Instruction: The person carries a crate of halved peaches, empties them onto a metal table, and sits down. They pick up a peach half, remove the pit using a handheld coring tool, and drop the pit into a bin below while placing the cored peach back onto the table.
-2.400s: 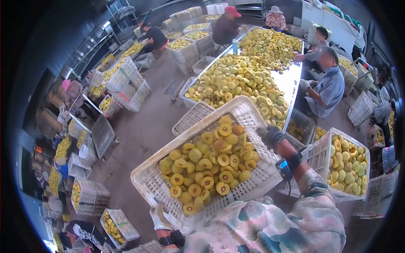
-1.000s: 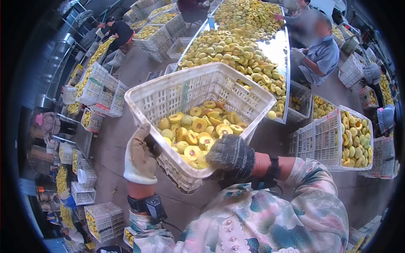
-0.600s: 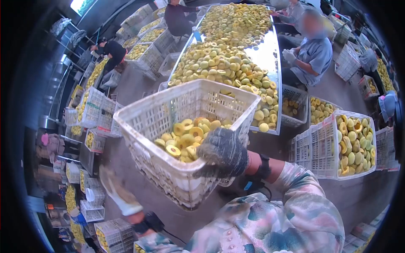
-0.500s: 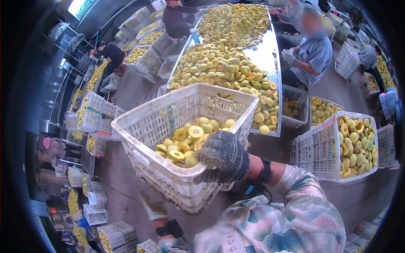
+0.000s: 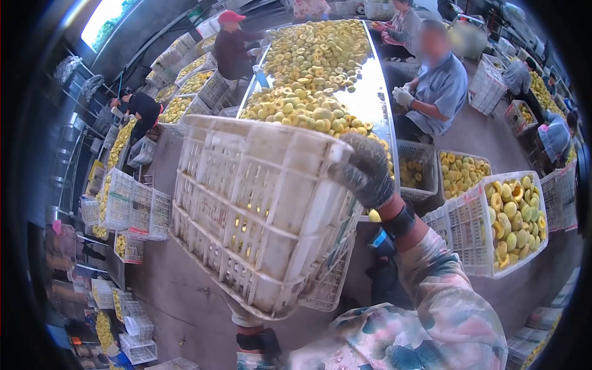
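Observation:
A white slatted plastic crate (image 5: 246,203) is tipped away from me over the near end of the table, its outer side and base edge facing me. My right hand (image 5: 368,169), in a dark grey knit glove, is closed on its upper right rim. My left hand (image 5: 242,316), in a pale glove, is at the crate's lower edge, holding it from beneath; its fingers are hidden behind the crate. Yellow fruit shows only through the slots. Beyond lies a heap of halved yellow stone fruit (image 5: 308,105) on the shiny metal table (image 5: 377,86).
Another crate (image 5: 330,280) stands below the tipped one. At right are a full fruit crate (image 5: 515,222) and more crates beside the table. A seated person in a blue shirt (image 5: 441,92) is right of the table; a person in a red cap (image 5: 233,49) sits left.
The crate has tipped away from me, its near side rising and its inside going out of sight. My right hand has risen with the rim; my left hand has come to the lower edge.

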The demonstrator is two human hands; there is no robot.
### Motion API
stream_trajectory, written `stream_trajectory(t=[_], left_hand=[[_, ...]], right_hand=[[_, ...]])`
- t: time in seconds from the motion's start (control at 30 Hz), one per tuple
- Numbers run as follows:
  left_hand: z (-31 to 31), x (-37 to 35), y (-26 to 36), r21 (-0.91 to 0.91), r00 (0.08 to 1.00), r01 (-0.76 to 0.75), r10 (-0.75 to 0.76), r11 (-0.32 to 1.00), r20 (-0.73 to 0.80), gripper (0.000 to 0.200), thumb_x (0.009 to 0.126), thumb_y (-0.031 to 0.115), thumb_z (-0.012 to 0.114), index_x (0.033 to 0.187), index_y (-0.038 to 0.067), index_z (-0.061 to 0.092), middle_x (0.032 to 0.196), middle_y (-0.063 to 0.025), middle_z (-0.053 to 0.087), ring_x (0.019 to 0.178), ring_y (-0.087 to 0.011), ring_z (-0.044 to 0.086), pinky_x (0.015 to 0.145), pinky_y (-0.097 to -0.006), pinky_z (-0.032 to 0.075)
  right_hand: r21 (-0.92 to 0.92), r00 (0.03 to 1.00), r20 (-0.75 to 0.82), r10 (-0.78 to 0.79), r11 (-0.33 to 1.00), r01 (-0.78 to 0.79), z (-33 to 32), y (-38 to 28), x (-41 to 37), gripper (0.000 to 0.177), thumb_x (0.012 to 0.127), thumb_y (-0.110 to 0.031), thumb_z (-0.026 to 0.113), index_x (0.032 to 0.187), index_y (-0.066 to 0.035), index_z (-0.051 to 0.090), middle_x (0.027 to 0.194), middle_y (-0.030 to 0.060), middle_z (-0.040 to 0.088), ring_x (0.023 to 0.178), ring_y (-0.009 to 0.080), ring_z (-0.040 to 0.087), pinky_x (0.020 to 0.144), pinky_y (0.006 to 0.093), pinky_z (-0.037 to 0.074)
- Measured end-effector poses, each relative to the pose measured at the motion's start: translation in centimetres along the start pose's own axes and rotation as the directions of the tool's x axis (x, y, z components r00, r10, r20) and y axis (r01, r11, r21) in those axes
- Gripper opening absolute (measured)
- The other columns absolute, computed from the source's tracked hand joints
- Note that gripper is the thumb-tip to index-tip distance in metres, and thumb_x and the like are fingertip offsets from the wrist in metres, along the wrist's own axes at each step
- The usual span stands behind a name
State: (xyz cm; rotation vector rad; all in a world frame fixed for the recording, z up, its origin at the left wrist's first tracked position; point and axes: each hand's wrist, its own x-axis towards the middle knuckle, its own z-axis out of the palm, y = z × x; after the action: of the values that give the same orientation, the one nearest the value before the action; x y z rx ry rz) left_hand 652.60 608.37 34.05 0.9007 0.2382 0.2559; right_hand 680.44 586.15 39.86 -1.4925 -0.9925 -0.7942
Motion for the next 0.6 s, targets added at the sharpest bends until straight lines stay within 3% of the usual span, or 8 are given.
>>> stream_trajectory(t=[0.07, 0.2, 0.27, 0.3, 0.33, 0.53, 0.57, 0.6], left_hand=[[0.5, 2.2, -0.4, -0.168, 1.000, 0.021, -0.020, 0.986, 0.007, 0.067, 0.087, 0.058, 0.035, 0.136, 0.011, 0.033, 0.137, -0.0094, 0.037, 0.122, -0.0306, 0.039, 0.102, -0.0476, 0.032], [1.4, 6.0, -2.1, 0.098, 0.950, 0.160, -0.126, 0.982, -0.287, 0.065, 0.088, 0.054, 0.040, 0.136, 0.010, 0.032, 0.136, -0.0084, 0.038, 0.121, -0.0312, 0.039, 0.099, -0.0469, 0.036], [1.6, 7.2, -3.8, 0.197, 0.880, 0.256, -0.144, 0.946, -0.454, 0.062, 0.090, 0.053, 0.033, 0.139, 0.015, 0.027, 0.139, -0.0082, 0.034, 0.122, -0.0318, 0.039, 0.095, -0.0524, 0.038], [-8.1, 6.7, -9.0, 0.741, 0.940, 0.000, 0.252, 0.671, -0.228, 0.059, 0.091, 0.047, 0.037, 0.138, 0.014, 0.026, 0.138, -0.0085, 0.035, 0.120, -0.0314, 0.040, 0.094, -0.0504, 0.040], [-7.6, 6.3, -10.6, 0.721, 0.926, 0.131, 0.175, 0.680, -0.334, 0.059, 0.091, 0.046, 0.038, 0.138, 0.013, 0.026, 0.138, -0.0086, 0.035, 0.120, -0.0312, 0.040, 0.094, -0.0501, 0.041], [0.4, 6.3, -13.1, 0.815, 0.898, 0.396, 0.004, 0.424, -0.439, 0.058, 0.092, 0.042, 0.040, 0.139, 0.013, 0.024, 0.139, -0.0088, 0.033, 0.122, -0.0299, 0.038, 0.095, -0.0481, 0.041], [2.4, 9.6, -12.3, 0.870, 0.927, 0.315, 0.072, 0.379, -0.367, 0.058, 0.092, 0.041, 0.040, 0.139, 0.012, 0.023, 0.139, -0.0089, 0.032, 0.123, -0.0296, 0.038, 0.095, -0.0477, 0.041], [4.8, 13.7, -11.2, 0.890, 0.940, 0.237, 0.139, 0.389, -0.310, 0.058, 0.092, 0.040, 0.041, 0.139, 0.012, 0.023, 0.139, -0.0089, 0.032, 0.123, -0.0294, 0.037, 0.095, -0.0474, 0.041]], right_hand=[[0.006, 0.999, 0.051, 0.011, 1.000, -0.011, -0.7, 2.4, 1.2, 0.027, 0.071, -0.018, 0.074, 0.092, -0.005, 0.063, 0.085, 0.0096, 0.059, 0.074, 0.0265, 0.058, 0.065, 0.0352, 0.045], [0.200, 0.925, -0.104, 0.365, 0.919, -0.340, -0.6, 9.3, 0.8, 0.024, 0.072, -0.012, 0.072, 0.091, -0.002, 0.061, 0.077, 0.0085, 0.057, 0.067, 0.0206, 0.056, 0.060, 0.0318, 0.044], [0.306, 0.901, 0.046, 0.432, 0.852, -0.424, -0.2, 12.6, 1.2, 0.026, 0.071, -0.016, 0.073, 0.088, -0.001, 0.060, 0.069, 0.0073, 0.055, 0.061, 0.0156, 0.053, 0.055, 0.0297, 0.043], [0.513, 0.781, -0.039, 0.623, 0.683, -0.520, 1.8, 13.4, 1.0, 0.028, 0.071, -0.021, 0.074, 0.085, 0.000, 0.060, 0.064, 0.0065, 0.051, 0.056, 0.0133, 0.050, 0.052, 0.0287, 0.041], [0.029, 0.926, 0.003, 0.377, 0.926, -0.377, 0.7, 14.2, 1.7, 0.030, 0.071, -0.023, 0.074, 0.086, 0.000, 0.060, 0.064, 0.0037, 0.052, 0.057, 0.0100, 0.049, 0.051, 0.0285, 0.040], [0.561, 0.712, 0.060, 0.700, 0.566, -0.604, -0.7, 22.9, 3.3, 0.021, 0.081, -0.009, 0.058, 0.101, 0.000, 0.059, 0.089, 0.0040, 0.062, 0.081, 0.0130, 0.058, 0.073, 0.0254, 0.047], [0.077, 0.924, -0.034, 0.381, 0.923, -0.378, -1.5, 26.5, 3.4, 0.024, 0.079, -0.005, 0.056, 0.103, 0.001, 0.058, 0.093, 0.0118, 0.063, 0.085, 0.0240, 0.061, 0.074, 0.0311, 0.049], [-0.489, 0.998, 0.022, -0.060, 0.870, 0.063, -2.7, 29.7, 3.9, 0.024, 0.085, -0.011, 0.054, 0.104, 0.002, 0.059, 0.092, 0.0096, 0.065, 0.084, 0.0172, 0.061, 0.074, 0.0283, 0.048]])
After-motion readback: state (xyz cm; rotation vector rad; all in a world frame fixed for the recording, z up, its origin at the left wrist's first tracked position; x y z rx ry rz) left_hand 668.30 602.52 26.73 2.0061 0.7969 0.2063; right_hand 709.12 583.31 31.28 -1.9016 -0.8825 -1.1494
